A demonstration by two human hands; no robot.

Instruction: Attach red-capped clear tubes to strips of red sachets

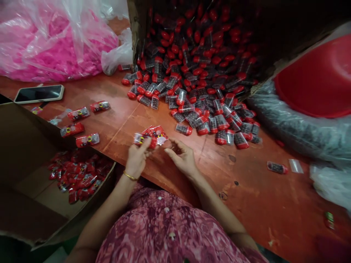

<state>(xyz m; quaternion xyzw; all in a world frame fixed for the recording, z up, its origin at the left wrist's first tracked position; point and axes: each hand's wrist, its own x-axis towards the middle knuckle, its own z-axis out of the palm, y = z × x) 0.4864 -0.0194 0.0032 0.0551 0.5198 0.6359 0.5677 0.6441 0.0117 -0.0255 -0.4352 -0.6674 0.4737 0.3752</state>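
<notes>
My left hand (137, 159) is closed on a small clear container with a red cap and a printed red label (139, 139), held over the table's front edge. Just beyond it lie flat red printed labels (160, 134), partly covered by the container and fingers. My right hand (182, 157) hovers close by on the right, thumb and fingers curved and apart, with nothing seen between them. Nearest to it on the table is an unlabelled red-capped container (183, 129). Several labelled containers (87, 140) lie at the left.
A tipped cardboard box (135, 33) spills many unlabelled red-capped containers (197, 117). Low on the left, an open carton (109, 175) holds labelled ones. Around the table (219, 219) are a phone (40, 94), a bag of pink pieces (55, 51) and a red basin (315, 80) on a filled plastic bag.
</notes>
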